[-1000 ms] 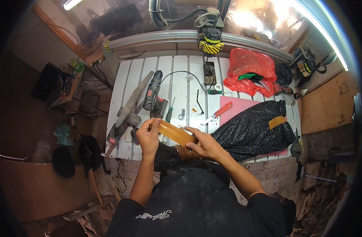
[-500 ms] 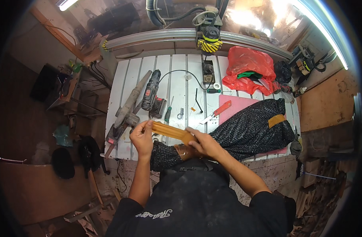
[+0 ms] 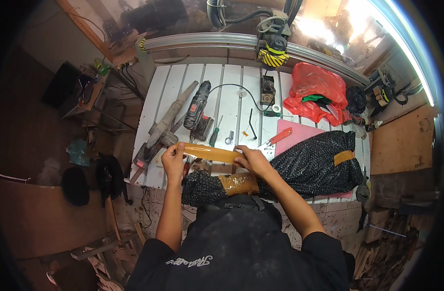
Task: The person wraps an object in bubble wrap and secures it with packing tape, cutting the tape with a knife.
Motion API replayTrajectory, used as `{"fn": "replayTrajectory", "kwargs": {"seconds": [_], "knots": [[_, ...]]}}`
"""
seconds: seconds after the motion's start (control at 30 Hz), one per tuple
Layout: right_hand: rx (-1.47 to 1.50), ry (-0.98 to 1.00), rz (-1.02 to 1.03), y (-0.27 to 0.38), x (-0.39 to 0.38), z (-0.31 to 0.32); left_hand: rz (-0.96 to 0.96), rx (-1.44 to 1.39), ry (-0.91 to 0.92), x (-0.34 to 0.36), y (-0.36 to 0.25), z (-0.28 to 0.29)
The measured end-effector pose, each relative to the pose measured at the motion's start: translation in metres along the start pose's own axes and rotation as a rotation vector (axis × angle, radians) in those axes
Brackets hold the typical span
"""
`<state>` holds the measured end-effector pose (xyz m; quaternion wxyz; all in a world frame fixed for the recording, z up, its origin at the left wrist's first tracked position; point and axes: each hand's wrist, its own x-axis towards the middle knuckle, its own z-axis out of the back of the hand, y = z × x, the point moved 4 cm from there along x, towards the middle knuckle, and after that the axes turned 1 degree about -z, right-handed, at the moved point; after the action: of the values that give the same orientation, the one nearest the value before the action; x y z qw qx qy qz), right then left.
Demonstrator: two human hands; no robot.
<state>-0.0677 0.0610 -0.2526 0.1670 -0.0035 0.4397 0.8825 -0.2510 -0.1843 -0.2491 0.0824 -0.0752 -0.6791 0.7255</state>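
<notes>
A shiny strip of brown packing tape point(image 3: 211, 153) is stretched nearly level between my hands. My left hand point(image 3: 173, 164) pinches its left end. My right hand point(image 3: 253, 161) is closed on the other end, and I cannot make out whether a roll is in it. Just below lies a long bundle in black bubble wrap point(image 3: 311, 167), reaching from the front edge of the table to the right. Brown tape is stuck round its narrow left part point(image 3: 239, 184), and another patch point(image 3: 344, 156) sits near its right end.
A leaf blower point(image 3: 168, 116), a cordless drill point(image 3: 198, 111) and a screwdriver point(image 3: 214, 137) lie left on the slatted white table point(image 3: 156, 92). A red-handled knife point(image 3: 280, 136) rests by pink foam point(image 3: 299, 129). Behind are a red plastic bag point(image 3: 316, 87) and a machine head point(image 3: 274, 48).
The tape between my hands has turned flatter and pulled more taut, and my right hand has moved slightly up. The view has shifted, so the table appears farther right.
</notes>
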Motion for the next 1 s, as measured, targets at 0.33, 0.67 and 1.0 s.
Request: {"fn": "replayTrajectory", "kwargs": {"seconds": [0.33,0.67,1.0], "knots": [[-0.339,-0.112,0.054,-0.012,0.067,-0.021,0.317,0.04,0.015,0.041,0.114,0.018],[-0.564,-0.564,0.176,0.03,0.054,-0.018,0.35,0.497,0.158,0.025,0.082,0.07],[-0.55,0.457,0.126,-0.01,-0.043,-0.048,0.861,0.133,-0.052,-0.187,0.082,0.116]]}}
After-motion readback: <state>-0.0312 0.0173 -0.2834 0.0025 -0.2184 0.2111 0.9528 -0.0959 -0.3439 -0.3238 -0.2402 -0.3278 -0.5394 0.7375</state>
